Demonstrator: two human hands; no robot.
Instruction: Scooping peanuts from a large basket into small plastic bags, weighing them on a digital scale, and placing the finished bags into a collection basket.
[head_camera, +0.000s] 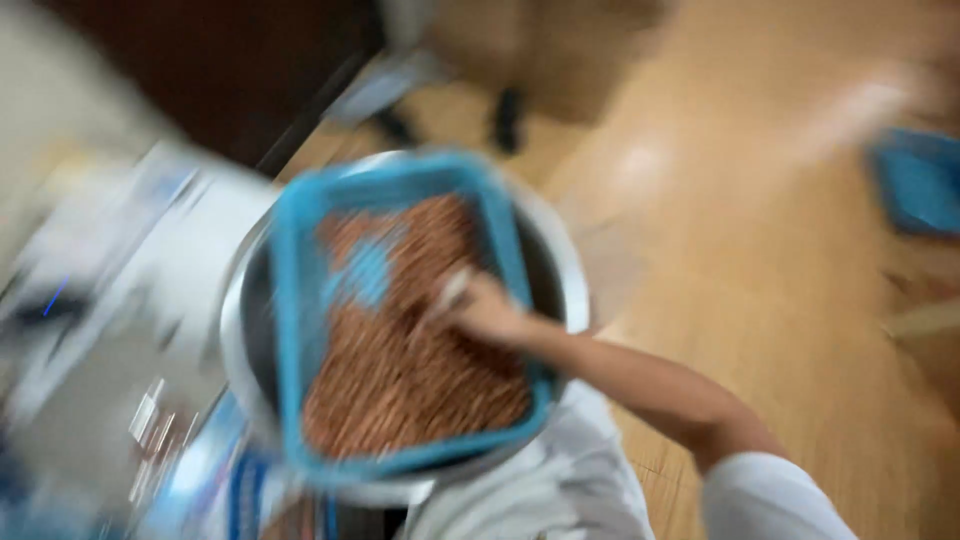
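Observation:
The picture is heavily blurred. A blue rectangular basket (296, 300) full of small reddish-brown grains (400, 380) rests on a round metal bowl (560, 270). My right hand (490, 312) reaches in from the lower right, bare forearm below a white sleeve, and lies on the grains near the basket's right wall. A small pale thing (455, 290) shows at its fingertips; the blur hides whether the fingers grip it. My left hand is out of view.
Light wooden floor (760, 250) spreads to the right, with another blue container (920, 185) at the far right edge. Blurred grey and white things lie left of the bowl. Dark furniture stands at the top left. White cloth (560, 485) lies below the bowl.

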